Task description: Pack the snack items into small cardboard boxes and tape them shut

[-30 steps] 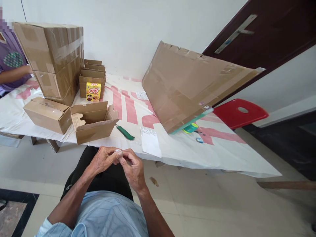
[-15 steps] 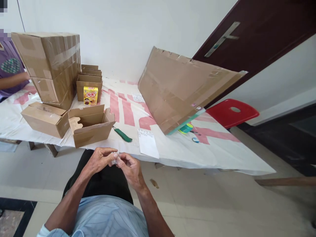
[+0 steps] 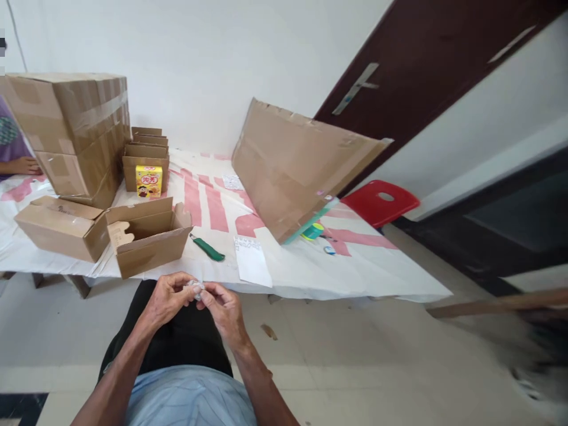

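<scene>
Both my hands meet over my lap, just below the table's front edge. My left hand [image 3: 167,297] and my right hand [image 3: 223,306] pinch a small whitish, crumpled-looking piece [image 3: 196,288] between their fingertips; what it is I cannot make out. Straight ahead on the table stands an open cardboard box [image 3: 146,235] with its flaps up. A green-handled cutter [image 3: 207,248] lies to its right, beside a white paper slip [image 3: 251,263].
A table under a white and pink sheet [image 3: 355,278] carries a closed flat box [image 3: 60,219], stacked taped cartons [image 3: 71,127], folded boxes [image 3: 146,151], a yellow packet [image 3: 148,180] and a leaning cardboard sheet [image 3: 297,160]. Red stool [image 3: 380,201] at right. Another person's arm [image 3: 15,167] at far left.
My view has swung to the right and tilted, so the table shifted left in the frame. My hands stay together over my lap, still working the small piece.
</scene>
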Motion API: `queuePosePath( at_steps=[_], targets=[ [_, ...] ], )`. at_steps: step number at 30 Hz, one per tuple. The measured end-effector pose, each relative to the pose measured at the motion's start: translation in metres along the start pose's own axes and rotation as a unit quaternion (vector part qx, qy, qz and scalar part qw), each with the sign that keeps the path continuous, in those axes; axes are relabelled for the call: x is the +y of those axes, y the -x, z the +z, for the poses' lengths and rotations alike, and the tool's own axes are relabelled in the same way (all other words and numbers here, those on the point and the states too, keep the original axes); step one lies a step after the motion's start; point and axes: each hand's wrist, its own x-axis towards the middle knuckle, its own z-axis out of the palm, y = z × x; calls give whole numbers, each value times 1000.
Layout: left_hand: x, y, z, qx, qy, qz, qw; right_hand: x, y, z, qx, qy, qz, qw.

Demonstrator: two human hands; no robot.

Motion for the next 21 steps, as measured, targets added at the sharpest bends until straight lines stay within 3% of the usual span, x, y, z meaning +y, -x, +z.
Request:
queuePosePath(
  at_steps=[6,9,12,16,19,21],
  targets=[
    [-5,-10,8,16,25,3,1000,3,-4,10,26,-51,-26,998],
    [-8,-13,12,0,9,2,1000,12,-13,-6,55,-31,-36,997],
    [-10,-10,8,26,-25,20,999,21,-38,-50,134,25,-46,990],
    [-11,-5,-9,62,-57,40,996,28,-91,-139,278,172,-10,945],
    [-11,-4,-20,76,-71,37,994,32,-124,-200,325,214,20,921],
    [-11,-4,-23,78,-76,30,994,37,-137,-230,344,248,47,904]
  ],
)
